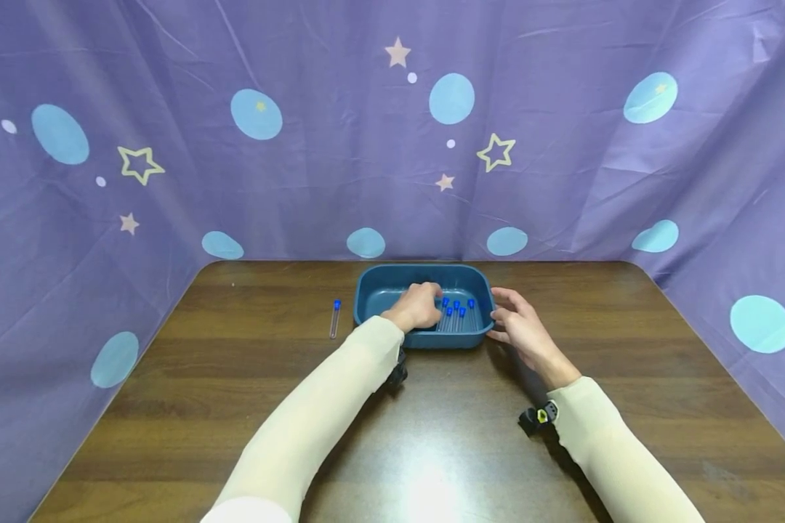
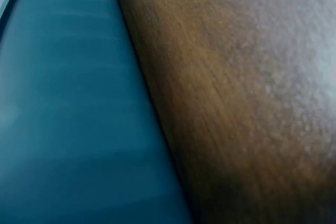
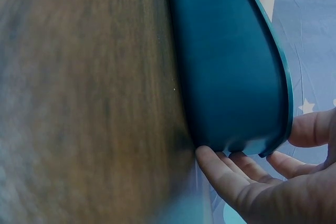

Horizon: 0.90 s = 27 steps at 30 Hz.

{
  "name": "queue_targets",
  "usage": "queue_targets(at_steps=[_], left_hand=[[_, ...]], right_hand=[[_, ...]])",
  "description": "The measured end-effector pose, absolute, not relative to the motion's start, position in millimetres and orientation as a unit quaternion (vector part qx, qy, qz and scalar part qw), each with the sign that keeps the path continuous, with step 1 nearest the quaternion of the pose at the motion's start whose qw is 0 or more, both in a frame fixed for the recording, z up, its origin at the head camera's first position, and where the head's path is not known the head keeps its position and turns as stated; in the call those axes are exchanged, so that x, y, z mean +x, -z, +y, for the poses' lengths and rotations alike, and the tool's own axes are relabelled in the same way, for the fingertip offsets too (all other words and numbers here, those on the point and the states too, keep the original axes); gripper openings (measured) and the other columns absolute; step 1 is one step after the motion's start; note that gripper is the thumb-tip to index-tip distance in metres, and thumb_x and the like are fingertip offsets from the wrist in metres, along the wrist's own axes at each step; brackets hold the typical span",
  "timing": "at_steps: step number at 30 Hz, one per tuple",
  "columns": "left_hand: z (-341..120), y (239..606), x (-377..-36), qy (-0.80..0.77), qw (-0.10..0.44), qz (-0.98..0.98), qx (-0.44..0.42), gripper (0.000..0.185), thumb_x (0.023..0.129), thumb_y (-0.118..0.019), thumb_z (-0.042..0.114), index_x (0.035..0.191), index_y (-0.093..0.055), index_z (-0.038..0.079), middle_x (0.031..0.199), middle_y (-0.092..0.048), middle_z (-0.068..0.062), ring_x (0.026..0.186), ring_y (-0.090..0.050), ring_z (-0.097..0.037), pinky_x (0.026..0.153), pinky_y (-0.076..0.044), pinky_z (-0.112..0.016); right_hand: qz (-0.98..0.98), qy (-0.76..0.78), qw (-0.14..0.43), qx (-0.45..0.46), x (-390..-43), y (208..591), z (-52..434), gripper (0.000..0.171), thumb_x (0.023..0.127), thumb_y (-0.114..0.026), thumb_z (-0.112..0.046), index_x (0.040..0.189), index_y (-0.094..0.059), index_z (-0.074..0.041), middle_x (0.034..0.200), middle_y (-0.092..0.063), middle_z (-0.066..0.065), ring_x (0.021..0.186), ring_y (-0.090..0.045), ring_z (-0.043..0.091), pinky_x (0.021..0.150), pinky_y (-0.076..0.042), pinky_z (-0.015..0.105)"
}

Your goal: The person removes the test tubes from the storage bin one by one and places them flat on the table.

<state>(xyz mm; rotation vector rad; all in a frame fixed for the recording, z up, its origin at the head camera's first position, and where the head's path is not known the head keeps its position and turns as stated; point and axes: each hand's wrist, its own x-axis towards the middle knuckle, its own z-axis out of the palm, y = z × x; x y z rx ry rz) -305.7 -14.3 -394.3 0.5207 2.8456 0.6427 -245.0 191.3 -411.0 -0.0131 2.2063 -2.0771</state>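
A dark teal plastic basin (image 1: pixel 379 270) stands on the table. Several clear tubes with blue caps (image 1: pixel 462 312) lie side by side in its right part. My left hand (image 1: pixel 420 305) reaches over the near rim into the basin, just left of these tubes; its fingertips are hidden, so whether it holds a tube does not show. At the basin's right end, my right hand (image 1: pixel 526 330) touches the outer wall with its fingers spread and fairly straight. In the right wrist view, the fingers (image 3: pixel 226 174) lie against that end of the basin.
One more blue-capped tube (image 1: pixel 335 319) lies on the wooden table (image 1: pixel 268 407), left of the basin. A purple curtain (image 1: pixel 340 174) with stars and blue ovals hangs behind the table and along both sides.
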Motion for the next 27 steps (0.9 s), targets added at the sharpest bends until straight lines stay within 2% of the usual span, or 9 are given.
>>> queue_targets(at_steps=[13, 27], left_hand=[[-9.3, 392.9, -306.7, -0.205, 0.101, 0.959, 0.169, 0.046, 0.086, -0.061, 0.012, 0.132, -0.055, 0.014, 0.132, -0.056, -0.007, 0.112, -0.055, -0.022, 0.089, -0.047, -0.039], [-9.3, 393.8, -308.9, -0.197, 0.091, 0.961, 0.172, 0.045, 0.085, -0.062, 0.014, 0.129, -0.058, 0.014, 0.130, -0.058, -0.007, 0.113, -0.055, -0.023, 0.092, -0.046, -0.040]], right_hand=[[0.730, 0.681, 0.054, -0.004, -245.0, 410.3, 192.9, 0.053, 0.094, -0.040, -0.001, 0.146, -0.029, -0.005, 0.139, -0.035, 0.027, 0.120, -0.046, 0.046, 0.093, -0.045, 0.052], [0.732, 0.679, 0.055, -0.005, -246.3, 411.8, 193.2, 0.052, 0.094, -0.040, -0.002, 0.145, -0.030, -0.005, 0.139, -0.035, 0.027, 0.119, -0.047, 0.045, 0.093, -0.045, 0.052]])
